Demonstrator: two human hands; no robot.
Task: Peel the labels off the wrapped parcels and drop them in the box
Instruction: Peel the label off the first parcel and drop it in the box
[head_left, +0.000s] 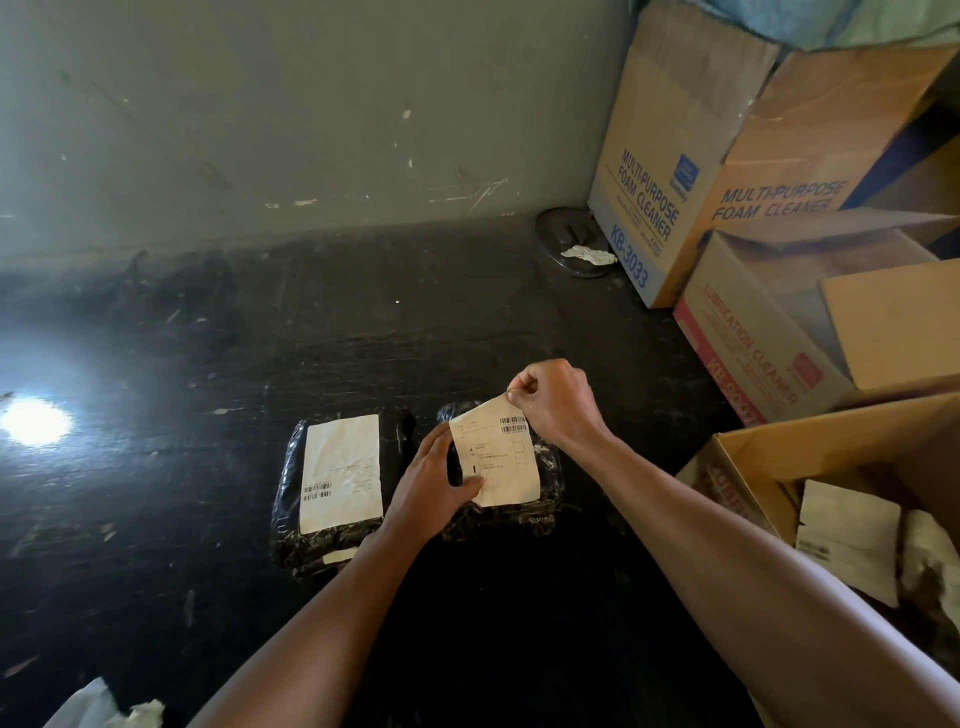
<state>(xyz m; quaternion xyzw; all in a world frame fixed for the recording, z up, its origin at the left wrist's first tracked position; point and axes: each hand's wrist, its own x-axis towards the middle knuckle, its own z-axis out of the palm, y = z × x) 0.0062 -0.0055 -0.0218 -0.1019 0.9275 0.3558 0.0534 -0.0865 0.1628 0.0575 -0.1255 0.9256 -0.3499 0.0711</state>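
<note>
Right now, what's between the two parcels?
In the head view, the left hand sits between the left parcel and right parcel, touching its label; beyond the hand, bare floor.

Bare forearms, bare hands.
Left hand (431, 480) and right hand (550, 402) uncovered, both forearms bare down to the lower edge of view.
</note>
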